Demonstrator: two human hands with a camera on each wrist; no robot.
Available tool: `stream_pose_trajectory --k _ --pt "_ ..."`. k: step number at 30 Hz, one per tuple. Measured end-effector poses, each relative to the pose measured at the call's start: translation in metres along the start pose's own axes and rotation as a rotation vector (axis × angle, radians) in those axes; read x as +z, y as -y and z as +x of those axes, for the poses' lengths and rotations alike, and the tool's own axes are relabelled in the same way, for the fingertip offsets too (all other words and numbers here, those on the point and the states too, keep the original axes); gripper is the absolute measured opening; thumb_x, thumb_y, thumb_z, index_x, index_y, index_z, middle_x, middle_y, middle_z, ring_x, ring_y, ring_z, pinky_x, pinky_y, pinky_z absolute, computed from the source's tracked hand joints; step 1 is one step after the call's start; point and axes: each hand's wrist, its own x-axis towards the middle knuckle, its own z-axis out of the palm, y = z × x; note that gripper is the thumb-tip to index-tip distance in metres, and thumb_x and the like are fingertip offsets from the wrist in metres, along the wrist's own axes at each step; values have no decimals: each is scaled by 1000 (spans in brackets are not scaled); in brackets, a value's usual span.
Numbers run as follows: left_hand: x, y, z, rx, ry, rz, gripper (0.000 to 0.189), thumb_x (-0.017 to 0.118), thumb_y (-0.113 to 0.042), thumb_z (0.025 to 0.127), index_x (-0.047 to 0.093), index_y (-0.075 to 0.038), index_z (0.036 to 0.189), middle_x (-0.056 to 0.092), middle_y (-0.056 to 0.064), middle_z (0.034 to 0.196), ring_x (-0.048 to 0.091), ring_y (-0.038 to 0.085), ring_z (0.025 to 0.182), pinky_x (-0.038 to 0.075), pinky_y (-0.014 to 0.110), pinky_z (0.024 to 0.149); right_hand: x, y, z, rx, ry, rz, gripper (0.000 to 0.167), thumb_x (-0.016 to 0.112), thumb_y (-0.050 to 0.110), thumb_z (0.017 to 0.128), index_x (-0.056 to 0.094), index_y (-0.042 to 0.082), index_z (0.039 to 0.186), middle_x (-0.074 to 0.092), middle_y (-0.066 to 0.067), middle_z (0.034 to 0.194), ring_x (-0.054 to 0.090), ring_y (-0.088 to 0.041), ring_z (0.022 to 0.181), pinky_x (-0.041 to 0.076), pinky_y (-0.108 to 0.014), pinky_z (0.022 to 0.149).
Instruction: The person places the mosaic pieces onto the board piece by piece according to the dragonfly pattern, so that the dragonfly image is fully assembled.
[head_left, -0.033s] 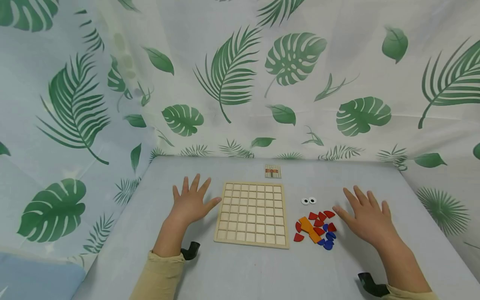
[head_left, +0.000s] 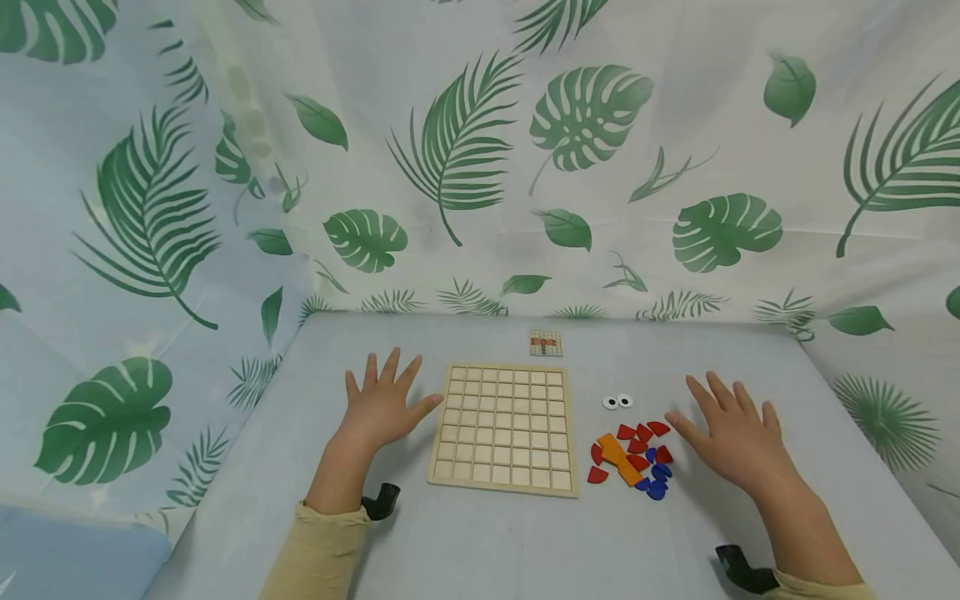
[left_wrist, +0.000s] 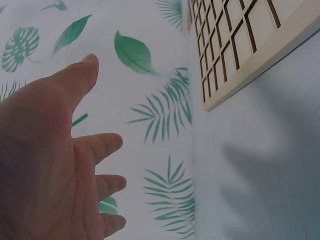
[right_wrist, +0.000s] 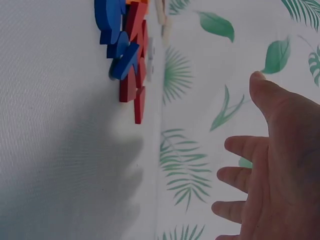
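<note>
My left hand (head_left: 378,408) hovers with spread fingers beside the left edge of a wooden grid board (head_left: 502,437), its thumb overlapping the board's edge in the head view. The board's square compartments are bare. In the left wrist view the palm (left_wrist: 45,160) holds nothing, and a hand shadow falls below the board. My right hand (head_left: 738,437), fingers also apart and holding nothing, is over the table to the right of a loose pile. That pile has red quarter-round pieces (head_left: 597,475), orange pieces (head_left: 612,450) and rounded blue pieces (head_left: 656,492). Two white eye discs (head_left: 625,402) lie just behind it.
A small square card (head_left: 546,342) printed with a grid pattern lies behind the board. The table (head_left: 510,546) has a pale cover. Leaf-printed curtains (head_left: 465,275) close off the back and sides. Black curved devices (head_left: 384,502) sit at both wrists.
</note>
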Motion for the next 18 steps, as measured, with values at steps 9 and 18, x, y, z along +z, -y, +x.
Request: stream_pose_trajectory --k 9,18 --pt "42 14 18 91 49 -304 71 44 -60 99 28 -22 157 20 14 165 10 44 152 8 68 121 17 -12 9 -53 91 201 66 51 50 99 45 2 144 44 -33 143 41 -54 128 38 -73 102" --pt "74 20 21 161 67 -577 56 52 -44 101 41 -22 152 33 8 161 15 37 153 12 62 123 40 -28 17 -78 75 294 39 65 30 95 63 11 129 66 -14 116 59 -27 97 56 -46 84"
